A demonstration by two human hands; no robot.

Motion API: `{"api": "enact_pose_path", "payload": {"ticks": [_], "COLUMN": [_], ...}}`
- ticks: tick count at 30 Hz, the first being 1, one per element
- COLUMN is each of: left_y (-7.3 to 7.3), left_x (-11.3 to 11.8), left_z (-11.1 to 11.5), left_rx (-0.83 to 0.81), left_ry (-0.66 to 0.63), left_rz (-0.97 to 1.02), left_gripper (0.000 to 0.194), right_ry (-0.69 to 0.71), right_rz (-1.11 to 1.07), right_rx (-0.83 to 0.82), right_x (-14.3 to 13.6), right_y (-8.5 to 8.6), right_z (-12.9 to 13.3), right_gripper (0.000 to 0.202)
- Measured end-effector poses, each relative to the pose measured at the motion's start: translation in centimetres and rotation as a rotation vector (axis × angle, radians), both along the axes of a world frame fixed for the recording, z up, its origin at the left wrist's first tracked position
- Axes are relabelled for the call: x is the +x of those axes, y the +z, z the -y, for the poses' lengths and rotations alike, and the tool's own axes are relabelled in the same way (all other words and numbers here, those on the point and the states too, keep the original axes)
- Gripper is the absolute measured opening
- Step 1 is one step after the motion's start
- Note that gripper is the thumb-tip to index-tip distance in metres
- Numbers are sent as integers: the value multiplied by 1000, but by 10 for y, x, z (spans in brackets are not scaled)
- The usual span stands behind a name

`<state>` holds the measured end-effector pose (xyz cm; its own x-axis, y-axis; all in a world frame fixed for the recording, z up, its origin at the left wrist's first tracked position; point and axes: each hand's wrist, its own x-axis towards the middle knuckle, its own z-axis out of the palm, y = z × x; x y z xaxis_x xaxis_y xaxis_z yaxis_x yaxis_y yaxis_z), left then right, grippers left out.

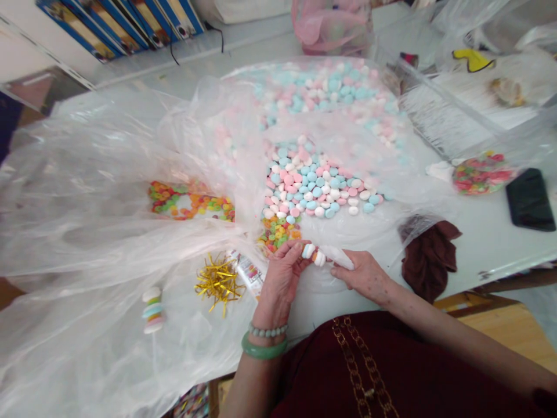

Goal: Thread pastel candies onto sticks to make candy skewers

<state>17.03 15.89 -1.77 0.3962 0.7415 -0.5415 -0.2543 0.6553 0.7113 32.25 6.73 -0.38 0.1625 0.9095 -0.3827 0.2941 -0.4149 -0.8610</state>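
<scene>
Fingers of my left hand (285, 267) are closed on one end of a candy skewer (314, 254), a short row of white, pale blue and orange-brown sweets. My right hand (363, 276) pinches a whitish plastic sleeve (340, 256) at the skewer's other end. Whether the sleeve covers the sweets I cannot tell. Just beyond my left hand lie ring-shaped gummies (278, 231) in orange, yellow and green. Behind them spreads a heap of pink, blue and white marshmallows (313, 183), partly under clear plastic. Another candy skewer (152, 310) lies at the left on plastic sheeting.
Gold twist ties (219, 283) lie left of my hands, beside a printed packet (248, 273). Brown cloth (429, 255), a black phone (530, 199) and a bag of gummies (483, 173) are to the right. Blue binders (126, 26) and a pink container (331, 26) stand at the back.
</scene>
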Motion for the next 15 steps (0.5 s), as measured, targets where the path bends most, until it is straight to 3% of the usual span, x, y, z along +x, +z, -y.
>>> {"api": "enact_pose_path", "payload": {"ticks": [4, 9, 15], "left_y": [-3, -4, -1], "left_x": [5, 17, 27], "left_z": [6, 12, 16], "left_rx": [-91, -128, -130], "left_ry": [6, 66, -15], "left_rz": [21, 13, 6], "left_gripper": [23, 23, 26], "right_ry": [-97, -110, -169], "right_rz": [21, 31, -18], "right_rx": [-29, 1, -33], "right_x": [-1, -11, -4], "right_y": [-5, -7, -8], "right_z": [2, -6, -6], "right_gripper": [6, 8, 10]}}
